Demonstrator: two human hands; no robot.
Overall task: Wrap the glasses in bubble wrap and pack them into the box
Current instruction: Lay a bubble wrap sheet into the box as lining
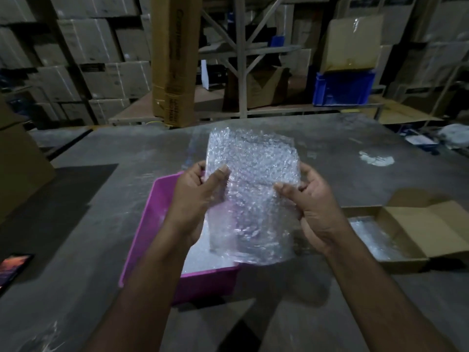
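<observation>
Hands, left (194,199) and right (316,209), thumbs up, pinching bubble wrap (251,189) aloft.

We note clear, bubble-patterned bubble wrap (253,179) above a magenta tray (152,219); right of the tray, a brown cardboard box (416,224); beyond it, a blue crate (342,88); grey bench (101,148).

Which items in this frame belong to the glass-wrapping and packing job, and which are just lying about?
Part of the job:
- bubble wrap sheet, gripped by the left hand and right hand
- open cardboard box, bubble wrap already inside
- pink tray under the hands; contents unclear

Lying about:
- phone at the table's left edge
- blue crate on the rack
- tall carton
</observation>
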